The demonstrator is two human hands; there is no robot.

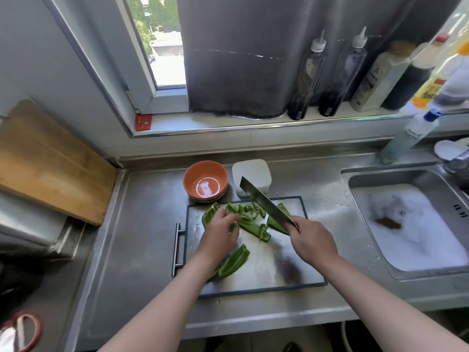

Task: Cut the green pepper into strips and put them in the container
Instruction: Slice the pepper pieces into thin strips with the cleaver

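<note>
Right grip clamps the knife; left grip too blurred to tell. Pepper strips beneath it look light, bendy, slick: pin them flat.

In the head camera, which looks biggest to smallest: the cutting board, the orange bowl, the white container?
Largest: cutting board.
Then orange bowl and white container: too alike to rank.
</note>
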